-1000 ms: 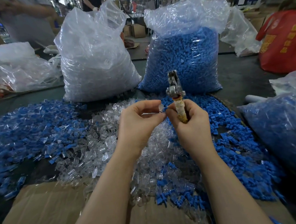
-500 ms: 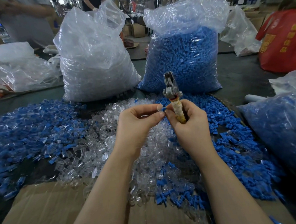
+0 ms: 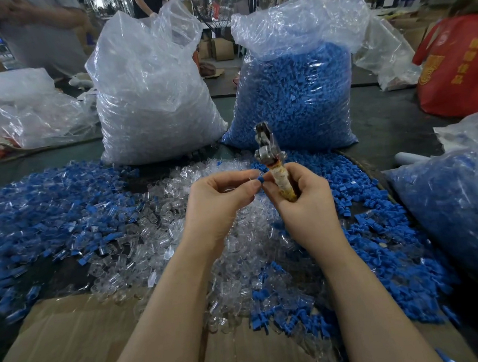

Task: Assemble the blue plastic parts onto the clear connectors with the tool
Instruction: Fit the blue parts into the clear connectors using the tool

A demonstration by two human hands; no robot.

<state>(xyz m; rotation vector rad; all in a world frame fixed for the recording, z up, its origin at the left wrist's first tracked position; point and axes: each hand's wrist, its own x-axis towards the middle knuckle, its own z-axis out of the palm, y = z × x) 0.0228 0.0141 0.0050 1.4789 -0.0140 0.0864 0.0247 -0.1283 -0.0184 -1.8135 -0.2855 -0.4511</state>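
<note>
At the sorting bench (image 3: 397, 119), I watch both hands meet at chest height over the heaps. My left hand (image 3: 219, 202) is pinched, thumb and forefinger closed on a small blue plastic part (image 3: 261, 178), which shows only as a dab of blue at the fingertips; whether a clear connector is already pinched with it I cannot tell, since the fingers hide that spot. My right hand (image 3: 304, 204) is wrapped around the taped handle of the tool (image 3: 270, 156), whose long axis stands nearly upright and leans slightly away from me, its metal head well above the knuckles and its jaws pointing toward the far bags. The blue part sits just left of the handle, touching or almost touching the right thumb, and below the metal head.

That is the relation the next move turns on, in my judgement: the part lies low beside the handle, so it must travel up and a little right to reach the head, and the left hand is the nearer one to carry it. Loose clear connectors (image 3: 155, 215) lie heaped directly beneath the hands, loose blue parts (image 3: 377, 227) spread to the right, and what looks like assembled pieces (image 3: 36, 209) to the left.
</note>
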